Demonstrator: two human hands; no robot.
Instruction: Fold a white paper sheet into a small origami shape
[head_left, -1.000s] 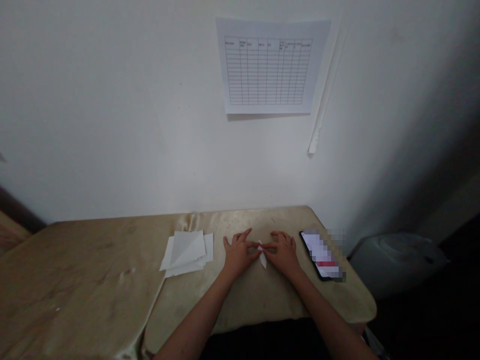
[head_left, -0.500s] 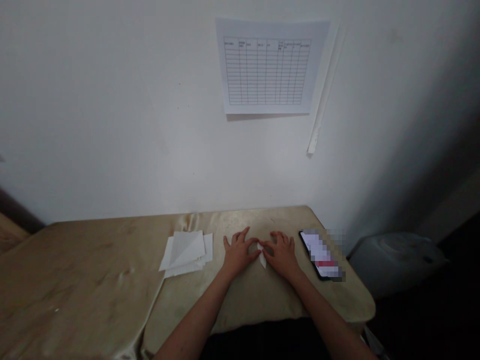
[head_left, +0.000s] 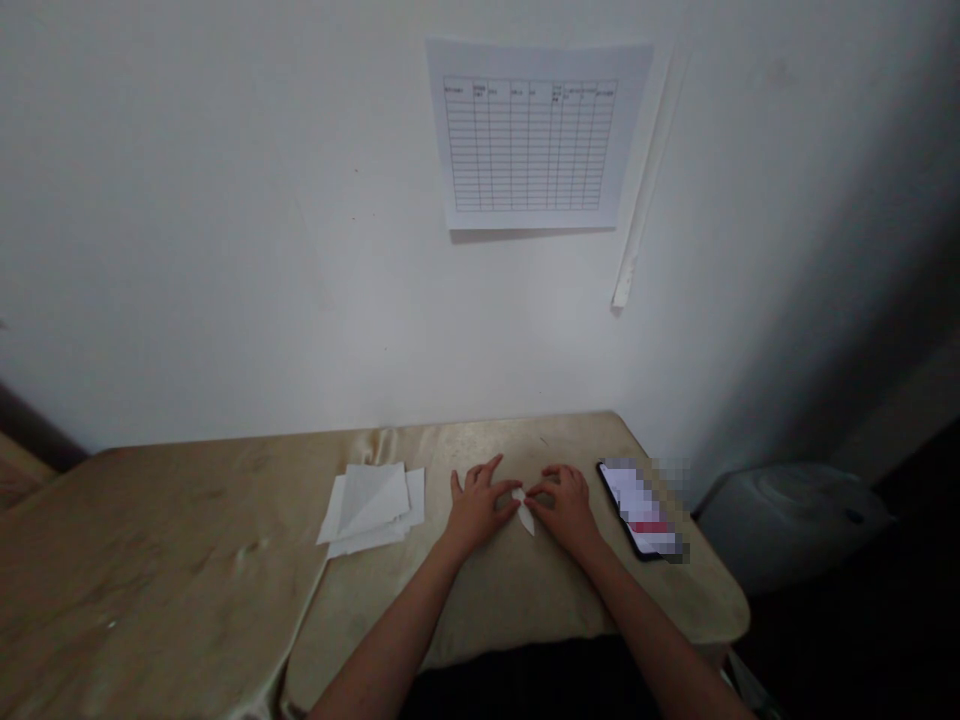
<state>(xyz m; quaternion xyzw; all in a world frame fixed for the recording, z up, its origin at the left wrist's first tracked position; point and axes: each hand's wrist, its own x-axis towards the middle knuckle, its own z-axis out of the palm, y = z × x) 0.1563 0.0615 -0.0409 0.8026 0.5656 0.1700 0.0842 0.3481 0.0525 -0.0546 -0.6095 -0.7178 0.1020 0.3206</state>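
A small folded piece of white paper (head_left: 528, 520), narrow and pointed at its near end, lies on the cloth-covered table between my hands. My left hand (head_left: 477, 508) pinches its left edge with thumb and forefinger, the other fingers spread. From the other side, my right hand (head_left: 564, 505) has its thumb and fingertips on the paper's right edge, fingers curled. The fingertips cover the upper part of the paper. Left of my hands lies a loose pile of white paper sheets (head_left: 373, 502).
A phone (head_left: 637, 510) with a lit, partly blurred screen lies at the right of the table (head_left: 517, 610). The wall behind carries a printed chart (head_left: 531, 150) and a white strip (head_left: 646, 190). Beyond the table's right edge is a pale, bulky container (head_left: 795, 525).
My right hand has shifted slightly right, so the fingertips of the two hands are further apart and more of the folded paper shows. My left hand stays nearly in place.
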